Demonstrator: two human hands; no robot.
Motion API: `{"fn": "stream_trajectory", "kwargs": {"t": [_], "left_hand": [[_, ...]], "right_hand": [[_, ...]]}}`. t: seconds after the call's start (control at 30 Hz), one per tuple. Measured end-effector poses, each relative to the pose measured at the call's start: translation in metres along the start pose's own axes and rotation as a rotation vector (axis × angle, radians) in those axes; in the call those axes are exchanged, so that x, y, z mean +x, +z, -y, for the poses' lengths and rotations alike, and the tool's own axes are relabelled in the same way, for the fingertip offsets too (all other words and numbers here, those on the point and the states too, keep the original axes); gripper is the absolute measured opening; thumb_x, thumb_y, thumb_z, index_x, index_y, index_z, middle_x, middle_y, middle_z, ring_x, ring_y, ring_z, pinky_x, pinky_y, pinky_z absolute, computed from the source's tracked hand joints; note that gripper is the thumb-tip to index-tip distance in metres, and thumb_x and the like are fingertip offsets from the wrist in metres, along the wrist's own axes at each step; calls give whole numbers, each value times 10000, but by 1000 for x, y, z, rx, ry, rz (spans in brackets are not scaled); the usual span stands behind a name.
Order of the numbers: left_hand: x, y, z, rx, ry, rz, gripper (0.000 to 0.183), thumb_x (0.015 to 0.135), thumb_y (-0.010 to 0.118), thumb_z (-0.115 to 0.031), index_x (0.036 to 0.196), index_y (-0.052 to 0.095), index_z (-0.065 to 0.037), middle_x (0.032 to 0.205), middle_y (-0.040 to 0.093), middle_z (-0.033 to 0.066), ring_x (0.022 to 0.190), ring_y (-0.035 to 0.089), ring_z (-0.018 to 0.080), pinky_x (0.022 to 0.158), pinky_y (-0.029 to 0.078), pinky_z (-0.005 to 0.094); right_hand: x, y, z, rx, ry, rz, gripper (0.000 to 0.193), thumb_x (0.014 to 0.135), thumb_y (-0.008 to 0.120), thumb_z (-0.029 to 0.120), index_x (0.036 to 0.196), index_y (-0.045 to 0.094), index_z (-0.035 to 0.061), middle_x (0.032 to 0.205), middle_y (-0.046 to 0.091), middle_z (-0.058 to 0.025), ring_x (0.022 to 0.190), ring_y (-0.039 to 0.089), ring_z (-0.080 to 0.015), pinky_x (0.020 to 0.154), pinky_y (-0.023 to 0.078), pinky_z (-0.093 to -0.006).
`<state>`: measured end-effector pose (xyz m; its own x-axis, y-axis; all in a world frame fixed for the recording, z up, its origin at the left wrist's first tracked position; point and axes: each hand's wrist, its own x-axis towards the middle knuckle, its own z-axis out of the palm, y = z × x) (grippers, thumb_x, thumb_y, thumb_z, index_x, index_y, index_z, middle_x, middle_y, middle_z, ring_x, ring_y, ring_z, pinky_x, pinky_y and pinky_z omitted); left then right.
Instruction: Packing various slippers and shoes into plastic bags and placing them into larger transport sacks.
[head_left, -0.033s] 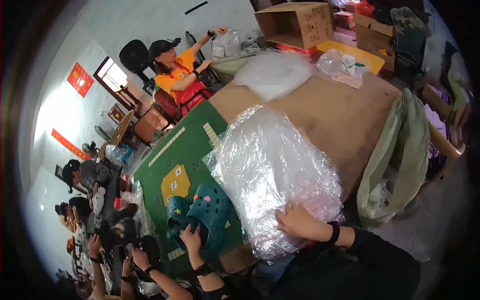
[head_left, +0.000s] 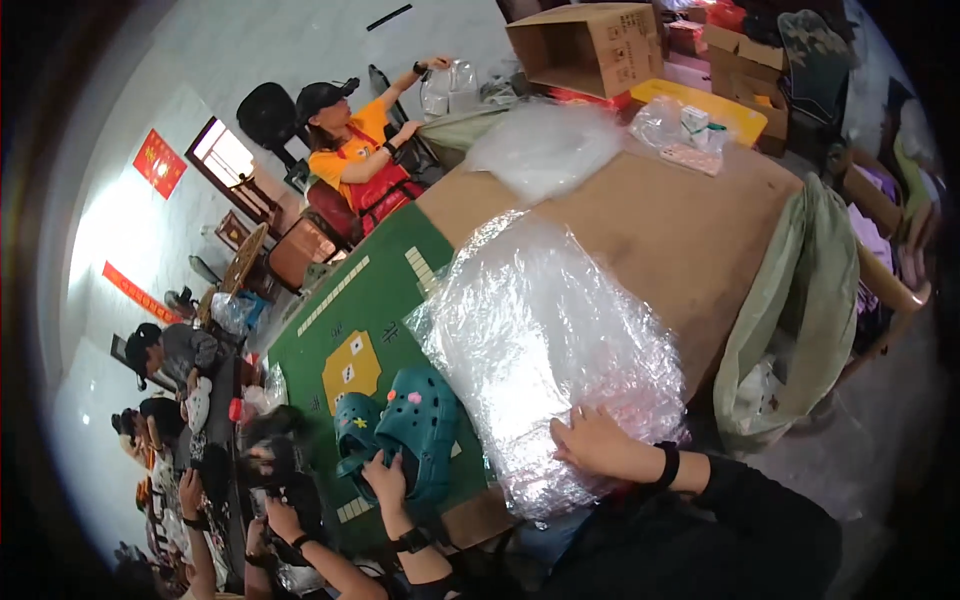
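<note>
1. on the far left wall hangs a red paper (head_left: 160,165).
2. low on the left, a co-worker's hand (head_left: 190,490) is up in the air. near it is another co-worker's hand (head_left: 284,518).
3. at the back, a person in an orange shirt (head_left: 372,120) and a black cap (head_left: 325,97) has one arm out to some bags (head_left: 450,90).
4. a green mat (head_left: 300,355) lies on the table. on it are a row of white tiles (head_left: 334,296) and a yellow patch (head_left: 350,368).
5. two blue-green shoes (head_left: 424,425) sit side by side on the near part of the mat, with small charms on top. their heels point to the person.
6. the left hand (head_left: 384,482) is at the heels. its fingers are bent, just a bit apart, and touch the shoes. the tips are hidden, so i cannot tell if they pinch.
7. just right of the shoes is a big shiny pile of clear plastic (head_left: 540,330).
8. the right hand (head_left: 598,445) rests on the near part of this pile, back side up. its fingers are a little spread and touch the plastic.
9. behind are a brown box (head_left: 630,50) and a yellow tray (head_left: 745,118).
10. on the right, a green cloth bag (head_left: 750,335) hangs by the table edge.
</note>
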<state>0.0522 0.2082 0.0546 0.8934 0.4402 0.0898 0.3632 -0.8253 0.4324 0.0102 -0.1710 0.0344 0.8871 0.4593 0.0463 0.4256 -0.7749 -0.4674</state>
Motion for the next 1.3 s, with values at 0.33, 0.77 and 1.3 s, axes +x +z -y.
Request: {"fn": "stream_trajectory", "kwargs": {"t": [0.33, 0.77, 1.3], "left_hand": [[-13, 23, -26, -259, -118, -134, 401, 838, 644, -146, 1157, 586, 91, 1239, 518, 317, 1164, 487, 420, 998, 367, 445], [-39, -5, -69, -171, -141, -79, 555, 866, 620, -226, 1345, 445, -8, 1322, 427, 269, 1197, 446, 398, 1008, 342, 466], [-133, 53, -165, -219, 762, 163, 616, 847, 649, -190, 1370, 390, 7, 1409, 228, 392, 1317, 232, 534, 1084, 217, 539]], "right_hand": [[2, 11, -1, 18, 9, -48, 528, 845, 627, 360, 1194, 500, -16, 1044, 547, -374, 1063, 515, -520, 837, 405, -652], [0, 11, 3, -87, 8, -64, 473, 861, 598, 385, 1174, 505, 43, 1040, 566, -292, 1028, 532, -452, 876, 404, -587], [-3, 8, -1, -12, 18, -43, 484, 850, 593, 276, 1250, 505, 19, 1088, 549, -336, 1085, 512, -488, 900, 386, -616]]}}
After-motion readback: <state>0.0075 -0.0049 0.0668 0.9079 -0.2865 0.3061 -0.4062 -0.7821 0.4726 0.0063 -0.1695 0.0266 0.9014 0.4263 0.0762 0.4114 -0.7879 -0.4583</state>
